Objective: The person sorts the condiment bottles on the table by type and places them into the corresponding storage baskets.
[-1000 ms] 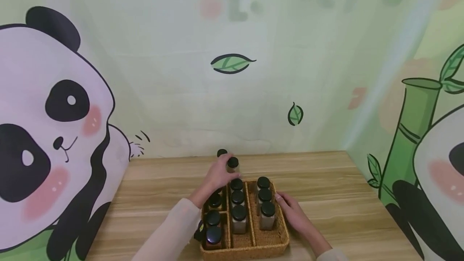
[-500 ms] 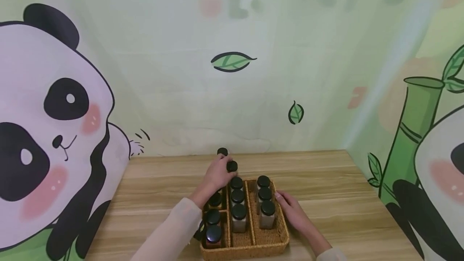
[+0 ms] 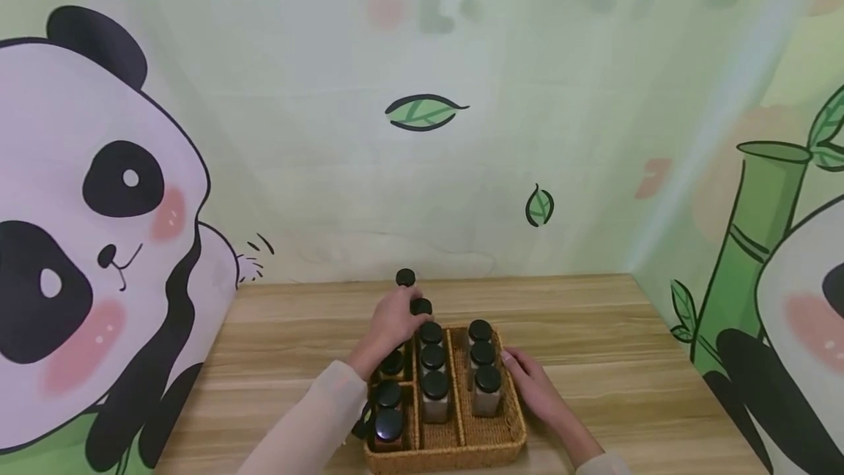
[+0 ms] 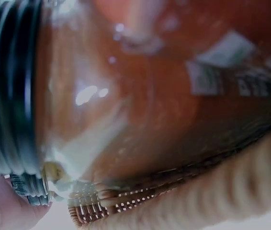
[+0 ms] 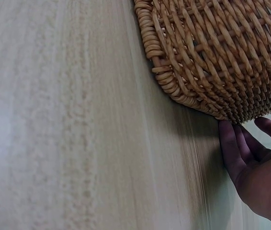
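My left hand (image 3: 389, 322) grips a small spice jar (image 3: 421, 306) by its upper part, at the back end of the middle compartment of a woven basket (image 3: 478, 451). Only the black lid of that jar shows past the fingers. In the left wrist view a nearer jar (image 4: 126, 96) with reddish-brown contents fills most of the picture, and part of the left hand (image 4: 6, 206) appears at the lower left beside a black lid. My right hand (image 3: 537, 389) touches the basket's right side with its fingers extended, as the right wrist view also shows.
Several black-lidded jars (image 3: 435, 391) stand in the middle compartment, with three jars (image 3: 487, 391) in the right one. Darker jars (image 3: 388, 427) fill the divided left column. Another jar (image 3: 405, 278) stands behind the left hand. The wooden table (image 3: 283, 343) meets a panda-print backdrop (image 3: 316, 167).
The held jar has gone down slightly and toward the basket's back end, with the left hand following. The right hand stays at the basket's side.
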Available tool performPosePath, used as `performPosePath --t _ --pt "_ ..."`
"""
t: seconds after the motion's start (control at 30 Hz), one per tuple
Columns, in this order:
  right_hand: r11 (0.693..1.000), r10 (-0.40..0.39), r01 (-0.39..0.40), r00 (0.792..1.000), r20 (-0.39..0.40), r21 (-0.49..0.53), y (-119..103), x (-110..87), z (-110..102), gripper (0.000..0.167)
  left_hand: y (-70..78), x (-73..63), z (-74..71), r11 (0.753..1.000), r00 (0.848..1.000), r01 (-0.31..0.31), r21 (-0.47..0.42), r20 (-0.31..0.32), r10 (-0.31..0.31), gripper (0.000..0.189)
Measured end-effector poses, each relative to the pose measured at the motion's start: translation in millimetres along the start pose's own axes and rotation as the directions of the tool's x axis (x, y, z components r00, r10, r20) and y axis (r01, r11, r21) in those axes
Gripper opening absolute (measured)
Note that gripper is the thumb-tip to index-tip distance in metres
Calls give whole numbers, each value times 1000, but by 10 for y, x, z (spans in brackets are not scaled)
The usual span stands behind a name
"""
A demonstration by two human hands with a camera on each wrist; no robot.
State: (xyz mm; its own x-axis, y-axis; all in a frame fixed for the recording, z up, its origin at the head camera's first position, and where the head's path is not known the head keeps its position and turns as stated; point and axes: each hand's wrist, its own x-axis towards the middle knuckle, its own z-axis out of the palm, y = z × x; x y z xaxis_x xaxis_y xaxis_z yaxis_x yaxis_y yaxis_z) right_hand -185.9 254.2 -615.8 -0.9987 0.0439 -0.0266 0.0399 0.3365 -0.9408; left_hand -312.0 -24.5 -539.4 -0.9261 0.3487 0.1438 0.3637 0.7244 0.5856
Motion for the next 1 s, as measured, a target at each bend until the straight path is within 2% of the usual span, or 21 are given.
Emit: performPosePath --t 0.2,0.4,0.63,0.77,0.9,1.0 --pt "1000 3 -3 1000 5 -19 13 -5 -1 62 -10 -4 -174 999 999 1 -39 -34 -2 47" --pt "1000 6 -6 1000 14 -25 22 -5 -17 65 46 25 -473 994 993 -57 -96 -112 46 45" --pt "1000 -14 14 1000 8 -16 53 7 -12 60 236 -18 -792 983 983 -101 -154 -167 75 50" --pt "1000 -21 21 1000 -2 -8 65 12 -9 58 407 -115 -917 979 984 -126 -157 -147 103 49" --pt "1000 -16 16 1000 7 -8 56 11 -6 60 604 -261 -992 975 988 -146 -165 -73 135 48" --pt "1000 -13 13 1000 13 3 38 14 0 61 729 -365 -996 969 984 -178 -169 -14 178 48"
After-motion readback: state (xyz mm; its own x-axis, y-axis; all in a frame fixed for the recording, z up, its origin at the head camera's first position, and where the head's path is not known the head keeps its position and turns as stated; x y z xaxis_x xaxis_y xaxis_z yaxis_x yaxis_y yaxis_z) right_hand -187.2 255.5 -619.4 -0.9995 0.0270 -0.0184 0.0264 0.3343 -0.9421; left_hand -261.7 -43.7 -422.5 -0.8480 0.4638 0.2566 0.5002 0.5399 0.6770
